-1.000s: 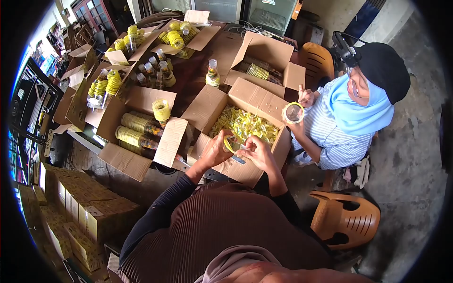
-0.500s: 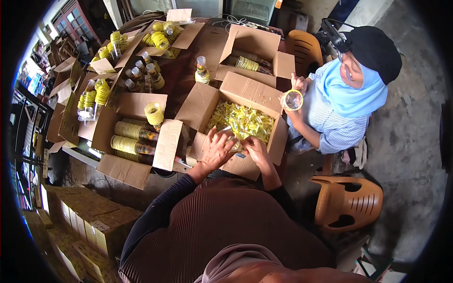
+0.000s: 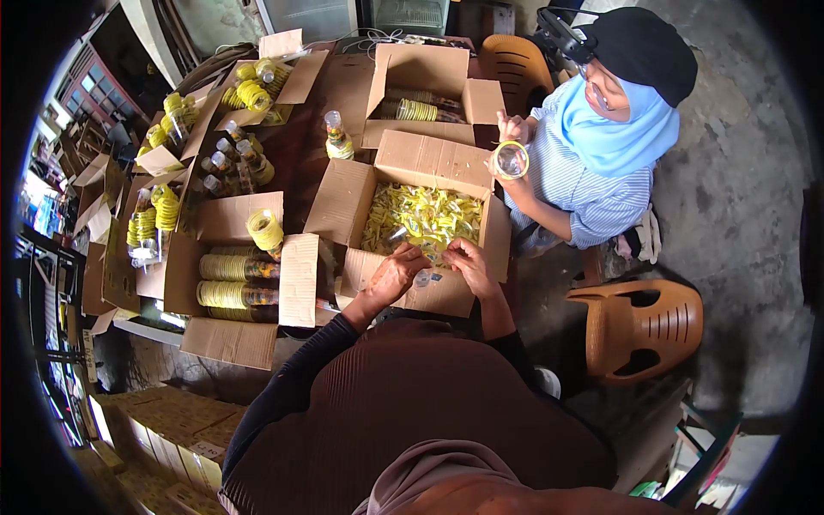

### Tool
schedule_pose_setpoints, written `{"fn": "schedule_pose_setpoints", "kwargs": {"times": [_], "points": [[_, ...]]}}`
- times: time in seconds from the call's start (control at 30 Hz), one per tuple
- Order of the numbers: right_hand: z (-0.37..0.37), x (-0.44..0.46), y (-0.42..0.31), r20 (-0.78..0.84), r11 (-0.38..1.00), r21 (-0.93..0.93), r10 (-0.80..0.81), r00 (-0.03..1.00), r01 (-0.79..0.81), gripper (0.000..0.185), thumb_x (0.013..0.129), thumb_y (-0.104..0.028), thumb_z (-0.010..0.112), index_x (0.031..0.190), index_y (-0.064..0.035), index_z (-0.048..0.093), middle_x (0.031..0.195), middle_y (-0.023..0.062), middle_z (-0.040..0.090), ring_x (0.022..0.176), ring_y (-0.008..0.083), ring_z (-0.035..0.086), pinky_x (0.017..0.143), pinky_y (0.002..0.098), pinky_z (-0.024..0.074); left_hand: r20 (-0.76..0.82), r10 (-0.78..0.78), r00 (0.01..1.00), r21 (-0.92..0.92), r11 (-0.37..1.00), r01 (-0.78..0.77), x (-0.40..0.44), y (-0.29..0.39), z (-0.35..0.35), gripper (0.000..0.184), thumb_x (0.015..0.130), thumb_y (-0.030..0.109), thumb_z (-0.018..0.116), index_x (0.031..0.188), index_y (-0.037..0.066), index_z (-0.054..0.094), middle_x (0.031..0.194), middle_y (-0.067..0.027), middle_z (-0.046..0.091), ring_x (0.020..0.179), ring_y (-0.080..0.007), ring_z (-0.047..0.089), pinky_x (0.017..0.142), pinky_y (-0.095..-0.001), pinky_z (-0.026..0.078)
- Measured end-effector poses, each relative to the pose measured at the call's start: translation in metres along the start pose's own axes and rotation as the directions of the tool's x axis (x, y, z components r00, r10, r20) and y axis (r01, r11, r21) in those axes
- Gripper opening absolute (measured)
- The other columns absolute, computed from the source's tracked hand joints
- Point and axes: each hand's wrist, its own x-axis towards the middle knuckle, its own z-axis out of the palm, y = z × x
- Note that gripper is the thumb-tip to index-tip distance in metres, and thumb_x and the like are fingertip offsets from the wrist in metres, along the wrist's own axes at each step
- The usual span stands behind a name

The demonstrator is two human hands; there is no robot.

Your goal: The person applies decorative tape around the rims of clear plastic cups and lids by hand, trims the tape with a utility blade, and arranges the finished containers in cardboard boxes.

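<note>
My left hand (image 3: 397,272) is over the near edge of an open cardboard box (image 3: 438,153), its fingers pinched together on a clear plastic piece (image 3: 422,278). A short gap to the right, my right hand (image 3: 469,264) has thumb and fingertips closed together; what they grip, if anything, is too small to make out. Many small yellow-and-clear wrapped pieces (image 3: 429,211) fill the box beyond both hands. I cannot tell the exact kind of the clear plastic.
At the right, a co-worker holds a clear cup with a yellow rim (image 3: 511,160). Boxes of yellow-ringed stacks (image 3: 225,293) stand on the left. A lone stack (image 3: 338,137) is farther back. An orange plastic chair (image 3: 644,330) stands on the floor at right.
My hands have drawn slightly apart, and the left fingers have gone from spread to pinched. The whole view has shifted a little; the co-worker still holds the cup.
</note>
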Motion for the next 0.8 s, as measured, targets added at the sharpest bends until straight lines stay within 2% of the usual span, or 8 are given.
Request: {"fn": "schedule_pose_setpoints", "kwargs": {"times": [0.07, 0.13, 0.37, 0.43, 0.6, 0.67, 0.73, 0.8], "points": [[-0.003, -0.002, 0.001, -0.002, 1.000, 0.012, -0.015, 1.000, 0.015, 0.013, 0.089, -0.014, 0.065, 0.086, -0.0033, 0.058, 0.074, -0.0017, 0.055, 0.064, 0.0058, 0.046, 0.058, 0.0222, 0.0402, 0.018, 0.012, 1.000, -0.019, 1.000, -0.012, 0.001, -0.002, 0.003, 0.018, 0.072, 0.000, 0.061, 0.089, 0.003, 0.066, 0.087, -0.0102, 0.059, 0.086, -0.0295, 0.056, 0.075, -0.0374, 0.049], [-0.005, -0.002, 0.003, 0.024, 0.994, -0.070, -0.085, 0.996, 0.087, 0.011, 0.090, -0.011, 0.064, 0.086, -0.0027, 0.058, 0.075, -0.0018, 0.056, 0.065, 0.0060, 0.047, 0.059, 0.0223, 0.0411, 0.044, 0.021, 0.999, -0.028, 0.999, -0.020, 0.001, -0.004, 0.003, 0.018, 0.073, 0.001, 0.060, 0.089, 0.003, 0.065, 0.086, -0.0102, 0.059, 0.087, -0.0290, 0.056, 0.076, -0.0370, 0.049], [-0.002, -0.001, 0.021, 0.004, 0.984, -0.129, -0.128, 0.992, 0.127, 0.006, 0.091, -0.006, 0.061, 0.087, -0.0035, 0.057, 0.080, 0.0000, 0.058, 0.069, 0.0060, 0.049, 0.063, 0.0219, 0.0416, 0.082, 0.047, 0.996, -0.055, 0.998, -0.042, -0.006, -0.010, -0.003, 0.016, 0.073, 0.000, 0.059, 0.089, 0.003, 0.063, 0.084, -0.0100, 0.057, 0.086, -0.0286, 0.055, 0.076, -0.0358, 0.048], [0.004, -0.001, 0.017, 0.022, 0.969, -0.204, -0.140, 0.990, 0.141, 0.005, 0.091, -0.005, 0.061, 0.089, -0.0021, 0.058, 0.082, 0.0011, 0.060, 0.071, 0.0067, 0.052, 0.065, 0.0222, 0.0432, 0.080, 0.063, 0.995, -0.054, 0.997, -0.059, -0.010, -0.013, -0.005, 0.017, 0.073, 0.000, 0.059, 0.089, 0.003, 0.063, 0.084, -0.0098, 0.056, 0.086, -0.0288, 0.055, 0.076, -0.0359, 0.048], [0.019, 0.003, 0.020, -0.016, 0.947, -0.246, -0.216, 0.976, 0.205, 0.009, 0.090, -0.009, 0.063, 0.090, -0.0007, 0.059, 0.079, 0.0012, 0.061, 0.070, 0.0065, 0.052, 0.064, 0.0231, 0.0442, 0.105, 0.075, 0.992, -0.017, 0.997, -0.073, -0.020, -0.021, -0.014, 0.020, 0.072, -0.001, 0.058, 0.092, 0.003, 0.062, 0.086, -0.0099, 0.056, 0.089, -0.0291, 0.055, 0.078, -0.0368, 0.048], [0.025, 0.005, 0.011, -0.029, 0.936, -0.288, -0.217, 0.976, 0.200, 0.012, 0.089, -0.011, 0.066, 0.090, -0.0006, 0.061, 0.076, 0.0010, 0.060, 0.070, 0.0055, 0.051, 0.063, 0.0235, 0.0442, 0.091, 0.014, 0.996, 0.033, 0.999, -0.017, -0.020, -0.013, -0.027, 0.021, 0.072, -0.001, 0.058, 0.093, 0.003, 0.061, 0.090, -0.0105, 0.055, 0.093, -0.0294, 0.054, 0.081, -0.0377, 0.048], [0.030, 0.004, -0.001, 0.044, 0.959, -0.284, 0.015, 0.999, -0.002, 0.016, 0.088, -0.014, 0.068, 0.092, -0.0001, 0.061, 0.075, 0.0013, 0.060, 0.071, 0.0053, 0.052, 0.064, 0.0240, 0.0452, 0.069, 0.021, 0.997, 0.046, 0.999, -0.024, -0.026, -0.019, -0.031, 0.021, 0.072, -0.001, 0.058, 0.093, 0.003, 0.062, 0.091, -0.0107, 0.056, 0.093, -0.0300, 0.054, 0.079, -0.0381, 0.049], [0.042, -0.002, -0.013, 0.070, 0.962, -0.271, 0.053, 0.996, -0.032, 0.019, 0.088, -0.017, 0.068, 0.092, -0.0001, 0.060, 0.075, 0.0010, 0.059, 0.071, 0.0051, 0.051, 0.063, 0.0239, 0.0444, 0.026, 0.053, 0.998, 0.076, 0.996, -0.054, -0.025, -0.019, -0.041, 0.020, 0.074, -0.001, 0.059, 0.093, 0.003, 0.062, 0.093, -0.0108, 0.056, 0.094, -0.0302, 0.054, 0.080, -0.0376, 0.049]]}}
